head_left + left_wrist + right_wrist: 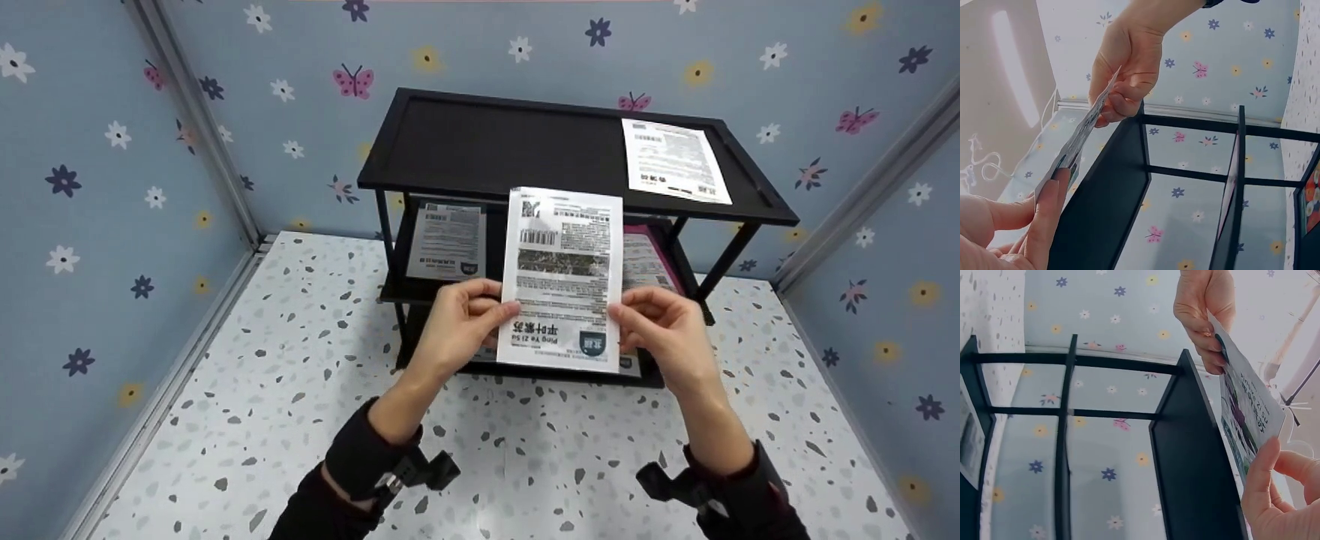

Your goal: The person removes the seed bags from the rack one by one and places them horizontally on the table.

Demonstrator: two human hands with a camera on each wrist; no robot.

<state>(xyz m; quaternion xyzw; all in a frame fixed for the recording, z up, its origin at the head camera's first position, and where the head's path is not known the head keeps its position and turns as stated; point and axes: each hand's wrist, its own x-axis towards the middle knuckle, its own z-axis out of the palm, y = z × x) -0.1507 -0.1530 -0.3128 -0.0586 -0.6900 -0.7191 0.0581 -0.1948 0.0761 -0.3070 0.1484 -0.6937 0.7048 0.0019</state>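
Note:
Both hands hold up a white seed packet [561,281] in front of a black shelf rack, its printed back facing the head camera with the text upside down. My left hand [465,322] pinches the packet's left edge between thumb and fingers. At the opposite edge, my right hand [664,330] pinches it the same way, thumb in front. The right wrist view shows the other side of the packet [1244,405], with green and dark printing and large characters. In the left wrist view the packet [1075,143] appears nearly edge-on between the hands.
The rack's black top shelf [510,142] bears another white packet [675,161] at its right end. Below, a packet [448,240] lies at the left of the middle shelf and a pink-edged one [649,259] at the right. Patterned walls [187,300] enclose the speckled floor [300,420].

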